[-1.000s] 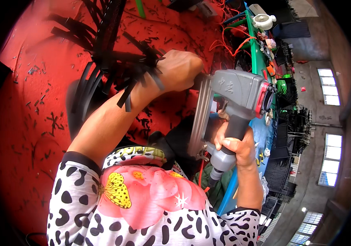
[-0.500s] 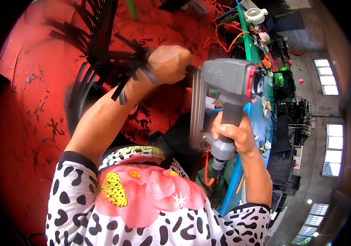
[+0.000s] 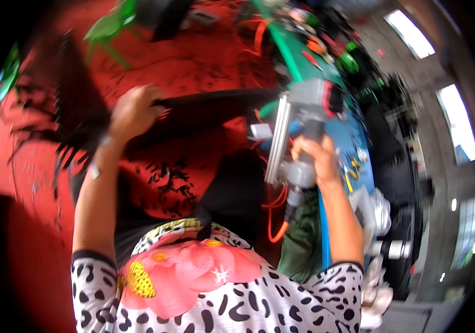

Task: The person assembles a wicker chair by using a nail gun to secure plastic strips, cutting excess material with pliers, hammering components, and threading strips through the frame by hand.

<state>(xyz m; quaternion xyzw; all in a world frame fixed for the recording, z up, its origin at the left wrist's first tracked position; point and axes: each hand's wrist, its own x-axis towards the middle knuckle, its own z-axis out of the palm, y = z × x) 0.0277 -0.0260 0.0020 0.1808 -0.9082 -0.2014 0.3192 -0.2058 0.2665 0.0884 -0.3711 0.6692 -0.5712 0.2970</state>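
My right hand (image 3: 318, 158) is wrapped round the grip of a grey air staple gun (image 3: 307, 94), held upright at the right with its silvery magazine facing left. From its base an orange air hose (image 3: 277, 233) curls down. At the left, my left hand (image 3: 134, 114) is closed on a long black frame piece (image 3: 209, 105), which reaches across toward the gun. Blur hides the far end of the piece and whether it touches the gun. Dark strips (image 3: 32, 133) fan out left of my left wrist.
A workbench with a green edge (image 3: 282, 50) and a blue top (image 3: 354, 150) runs along the right, carrying tools and yellow-handled pliers (image 3: 349, 177). Black scraps litter the red floor (image 3: 193, 69). A green plastic chair (image 3: 109, 30) stands at the far left.
My left hand has moved left and slightly down, away from the staple gun. The long black piece now spans the space between them. The view has turned, bringing the green chair in.
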